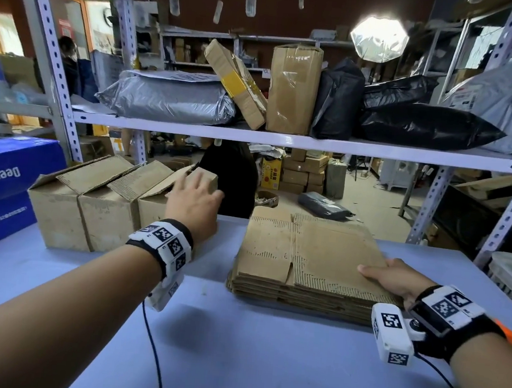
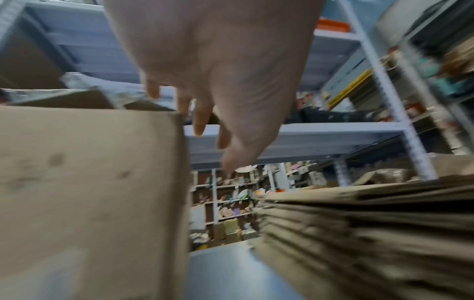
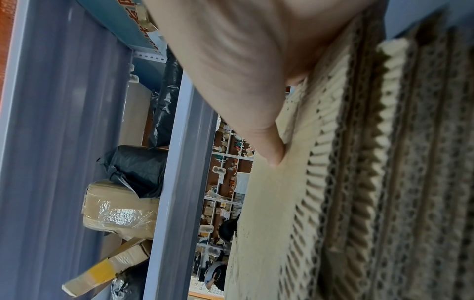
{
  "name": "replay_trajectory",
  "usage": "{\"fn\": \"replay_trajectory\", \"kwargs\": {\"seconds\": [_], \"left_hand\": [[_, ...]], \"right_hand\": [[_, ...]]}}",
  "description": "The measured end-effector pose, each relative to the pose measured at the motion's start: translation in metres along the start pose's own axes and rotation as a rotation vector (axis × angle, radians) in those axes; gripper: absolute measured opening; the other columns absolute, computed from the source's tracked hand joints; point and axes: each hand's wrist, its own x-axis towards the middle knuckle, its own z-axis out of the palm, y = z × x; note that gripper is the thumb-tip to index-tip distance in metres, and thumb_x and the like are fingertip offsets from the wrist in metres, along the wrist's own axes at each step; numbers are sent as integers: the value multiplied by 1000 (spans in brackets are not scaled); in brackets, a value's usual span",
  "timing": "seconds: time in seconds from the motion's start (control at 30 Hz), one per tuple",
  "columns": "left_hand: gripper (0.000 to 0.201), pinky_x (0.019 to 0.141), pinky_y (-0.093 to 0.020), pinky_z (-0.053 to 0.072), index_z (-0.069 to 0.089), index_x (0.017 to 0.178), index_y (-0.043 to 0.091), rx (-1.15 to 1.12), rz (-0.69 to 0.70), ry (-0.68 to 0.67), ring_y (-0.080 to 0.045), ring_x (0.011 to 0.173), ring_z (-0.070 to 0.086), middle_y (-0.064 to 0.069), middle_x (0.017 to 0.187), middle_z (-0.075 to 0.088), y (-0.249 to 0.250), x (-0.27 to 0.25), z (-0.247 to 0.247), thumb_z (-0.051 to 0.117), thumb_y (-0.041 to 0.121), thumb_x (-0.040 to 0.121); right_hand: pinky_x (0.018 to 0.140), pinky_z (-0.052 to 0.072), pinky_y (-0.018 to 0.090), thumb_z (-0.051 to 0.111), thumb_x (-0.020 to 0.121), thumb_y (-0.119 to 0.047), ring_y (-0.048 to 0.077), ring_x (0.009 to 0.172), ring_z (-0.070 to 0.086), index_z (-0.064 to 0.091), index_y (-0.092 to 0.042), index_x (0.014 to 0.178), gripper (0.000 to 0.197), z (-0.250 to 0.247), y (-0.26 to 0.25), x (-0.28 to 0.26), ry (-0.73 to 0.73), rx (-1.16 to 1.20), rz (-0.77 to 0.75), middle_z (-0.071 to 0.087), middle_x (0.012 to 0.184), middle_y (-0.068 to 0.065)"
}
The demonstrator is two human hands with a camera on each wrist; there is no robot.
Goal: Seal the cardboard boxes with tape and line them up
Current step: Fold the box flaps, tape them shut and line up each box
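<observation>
Nearest to me, my right hand (image 1: pixel 392 277) pinches the near right corner of the top sheet on the stack of flattened brown corrugated cardboard blanks (image 1: pixel 308 258): thumb on top, fingers tucked under the edge out of sight. In the right wrist view the thumb (image 3: pixel 271 150) presses flat on the liner. The stack sits mid-table on the pale blue tabletop (image 1: pixel 233 348).

Risk here: the blanks are thin, worn and loosely piled, with edges that don't line up. If I pull one corner only, I may drag two sheets, or skew the pile toward the table's right edge. The top liner is torn in patches, fluting exposed, so it could rip further under a pinch.

Further out, my left hand (image 1: pixel 193 202) is spread, fingers relaxed, gripping nothing, over the right end of the row of three erected brown cardboard boxes (image 1: pixel 97 206) at the table's left. Whether the palm touches the box I can't tell; the left wrist view is blurred. The top flaps stand open and slanted, and no tape shows on them. I see no tape roll anywhere. A careless push could shove the end box out of line, or crease a soft flap.

Boxes are matte, scuffed and stained.

Beyond that, a grey metal shelf (image 1: pixel 285 140) carries a grey plastic mailer bag (image 1: pixel 170 98), taped cartons and black bags.
</observation>
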Motion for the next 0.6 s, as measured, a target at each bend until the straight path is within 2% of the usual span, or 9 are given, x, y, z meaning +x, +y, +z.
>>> {"fn": "replay_trajectory", "kwargs": {"seconds": [0.07,0.1,0.13,0.2,0.27,0.33,0.4,0.5,0.6], "left_hand": [[50,104,-41,39,53,138,26,-206,48,6,-26,130,46,-5,139,52,21,1,-3,54,35,89],[50,98,-40,45,52,139,24,-342,32,-65,-27,124,52,-5,136,53,31,1,-3,54,38,91],[51,94,-39,49,51,140,20,-454,8,-184,-28,119,56,-6,133,55,40,0,-2,54,42,94],[49,87,-33,47,51,137,11,-617,-1,-473,-28,115,58,-7,123,58,56,-2,3,50,44,101],[44,78,-26,44,54,133,13,-762,-35,-607,-27,105,59,-5,111,59,67,-3,13,48,44,103],[37,59,-24,44,57,120,17,-868,-121,-593,-21,84,59,3,90,58,72,-1,22,54,48,100],[31,50,-22,40,57,104,20,-937,-184,-576,-12,72,57,8,81,55,73,0,27,59,49,96],[33,53,-23,45,58,86,22,-1072,-256,-611,-10,78,62,6,87,63,73,-1,29,69,53,88],[33,59,-28,54,54,88,26,-1108,-269,-656,-13,87,63,6,96,64,71,-4,25,70,55,85]], "right_hand": [[101,50,49,75,87,-34,38,114,62,39,3,139,74,4,-1,0,-5,19,-6,60,129,23],[102,50,50,76,86,-34,38,114,62,39,3,139,74,5,-2,0,-2,32,-8,60,129,23],[102,49,50,76,86,-34,38,115,62,38,3,140,75,7,-2,-1,2,36,-9,59,130,23],[103,49,50,75,87,-36,38,117,60,39,2,141,75,8,-3,-2,3,33,-11,59,132,22],[102,50,50,75,87,-34,38,115,62,44,2,138,70,8,-3,-3,8,43,-20,62,129,21],[101,51,49,75,87,-31,37,111,64,51,1,133,61,8,-3,-4,19,54,-35,66,123,20],[101,50,49,75,88,-28,37,110,65,55,2,130,55,7,-4,-5,11,59,-45,67,120,20],[102,50,47,74,88,-26,35,108,66,59,2,127,50,3,-5,-8,6,61,-51,68,119,19],[102,51,47,74,89,-26,35,107,66,60,0,125,47,1,-4,-11,11,72,-61,69,117,18]]}}
